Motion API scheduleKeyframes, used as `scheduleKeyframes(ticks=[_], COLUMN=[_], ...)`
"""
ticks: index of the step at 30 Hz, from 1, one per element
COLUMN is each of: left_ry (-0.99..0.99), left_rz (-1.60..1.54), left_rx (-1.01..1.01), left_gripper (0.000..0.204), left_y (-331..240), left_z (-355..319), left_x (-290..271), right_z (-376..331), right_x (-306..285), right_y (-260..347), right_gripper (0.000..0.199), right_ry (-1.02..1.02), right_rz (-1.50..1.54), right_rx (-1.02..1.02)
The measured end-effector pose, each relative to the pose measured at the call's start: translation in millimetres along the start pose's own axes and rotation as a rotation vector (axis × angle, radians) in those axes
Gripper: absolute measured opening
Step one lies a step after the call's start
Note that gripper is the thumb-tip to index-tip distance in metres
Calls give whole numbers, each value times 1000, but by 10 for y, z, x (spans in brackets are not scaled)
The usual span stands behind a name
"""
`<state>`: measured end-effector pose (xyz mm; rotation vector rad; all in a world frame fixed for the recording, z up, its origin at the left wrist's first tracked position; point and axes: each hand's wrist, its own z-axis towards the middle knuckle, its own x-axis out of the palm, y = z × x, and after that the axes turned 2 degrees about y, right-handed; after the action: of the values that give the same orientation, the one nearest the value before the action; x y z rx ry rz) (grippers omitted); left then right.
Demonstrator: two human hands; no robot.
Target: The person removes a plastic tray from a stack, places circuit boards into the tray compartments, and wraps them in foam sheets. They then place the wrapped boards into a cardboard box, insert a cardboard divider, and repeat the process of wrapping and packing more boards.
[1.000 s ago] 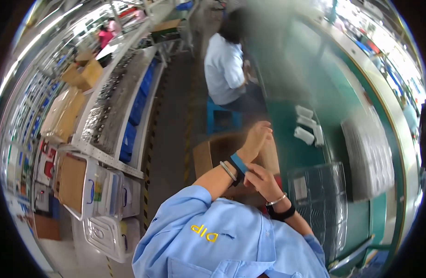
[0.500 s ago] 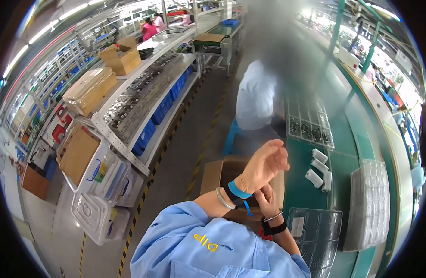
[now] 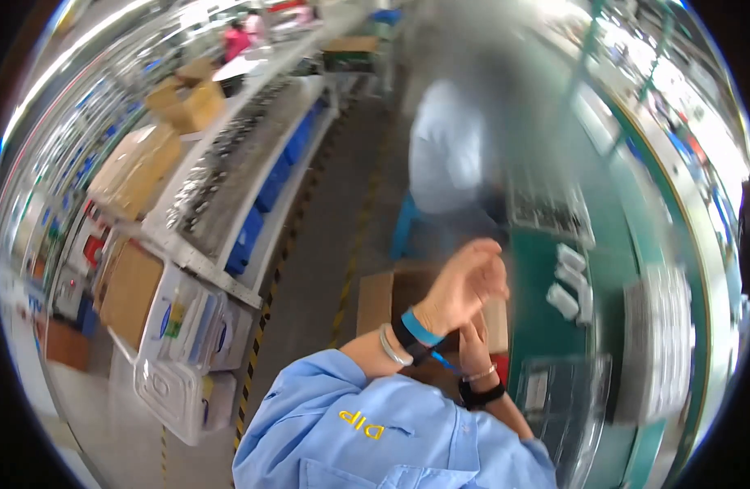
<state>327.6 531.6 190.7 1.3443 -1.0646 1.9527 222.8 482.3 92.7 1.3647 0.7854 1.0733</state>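
Observation:
My left hand (image 3: 466, 281) is raised in front of my chest, holding nothing, with its palm showing and its fingers loosely bent. A light-blue strap (image 3: 421, 328), a black band and a silver bangle (image 3: 393, 345) circle its wrist. My right hand (image 3: 474, 346) comes up just below, its fingers closed together against the heel of the left hand near the strap. Its fingertips are partly hidden, so what they pinch cannot be made out. A thin blue cord (image 3: 445, 359) runs from the strap toward the right hand. Below both hands stands an open cardboard box (image 3: 376, 303).
On the green bench (image 3: 538, 326) at right are white plastic pieces (image 3: 563, 301), a clear tray (image 3: 566, 407), stacked trays (image 3: 655, 350) and a tray of dark parts (image 3: 550, 213). A blurred person (image 3: 448, 151) is ahead. Shelving (image 3: 204, 265) and plastic bins (image 3: 169, 387) line the left.
The view has shifted and blurred slightly. My right hand has turned a little more upright beside the left wrist, and the blue cord now slants toward it instead of hanging down.

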Motion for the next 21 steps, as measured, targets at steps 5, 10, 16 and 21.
scheduleKeyframes(ticks=[5,10,16,21], left_ry=[-107,0,499,495], left_rz=[-75,582,1233,1356], left_rx=[-50,-22,-68,-146], left_gripper=[13,12,18,18], left_y=[126,795,1641,1888], left_z=[352,409,307,486], left_x=[-274,-471,-646,-823], right_z=[-111,-335,-920,-1686], right_x=[25,-116,-421,-989], right_y=[-5,-138,-197,-279], right_gripper=[35,36,31,32], right_ry=[97,-86,-383,-609], right_rz=[315,-78,-101,-575], right_rx=[201,32,112,168])
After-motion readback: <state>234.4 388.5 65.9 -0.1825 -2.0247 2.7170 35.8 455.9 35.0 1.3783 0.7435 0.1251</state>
